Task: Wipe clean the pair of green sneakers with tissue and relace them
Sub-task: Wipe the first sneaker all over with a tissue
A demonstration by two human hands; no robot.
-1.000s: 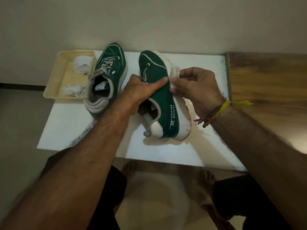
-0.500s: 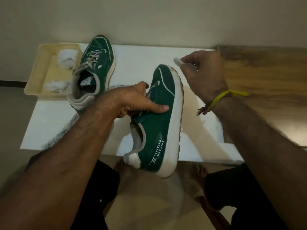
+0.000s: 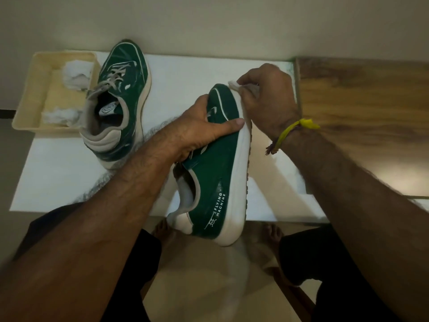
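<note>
Gripping the sneaker (image 3: pixel 216 173) across its upper, my left hand (image 3: pixel 197 129) has thumb and fingers curled round it and holds it tilted on its side off the white board (image 3: pixel 58 173), sole edge toward my right hand (image 3: pixel 267 98). That hand pinches a wad of tissue (image 3: pixel 234 86) against the toe rim. The other sneaker (image 3: pixel 118 101), its laces loose, lies beyond my left hand, beside the tray (image 3: pixel 34 89) of used tissue. The risk, I judge, is the thin tissue tearing or shedding on the rough sole edge if I press hard, or the tilted shoe twisting out of my one-handed hold.
</note>
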